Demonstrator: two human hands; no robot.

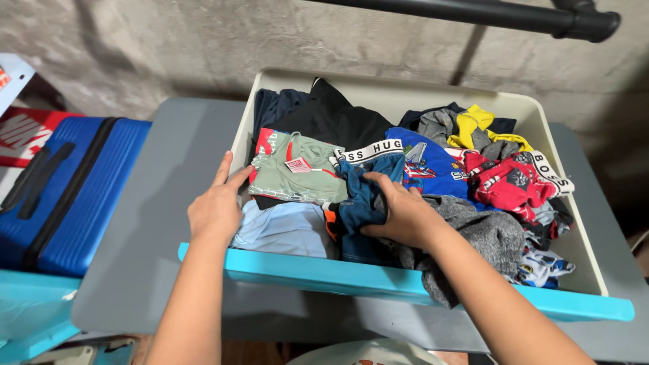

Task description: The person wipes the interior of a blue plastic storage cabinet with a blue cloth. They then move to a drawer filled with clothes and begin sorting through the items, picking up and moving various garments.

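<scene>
Blue ribbed hard-shell suitcase (64, 192) at nine o'clock, black zip band and handle along its length, lying flat on a turquoise surface (30, 304). Red box (20, 135) tucked behind it, partly hidden. Black metal pipe (500, 13) across twelve to one o'clock, ending in a capped fitting. Rough grey concrete wall (169, 47) behind everything. Grey cabinet top (162, 223) spreading from nine to three o'clock. Pale rounded object (368, 353) just visible at six o'clock, too cropped to identify.
</scene>
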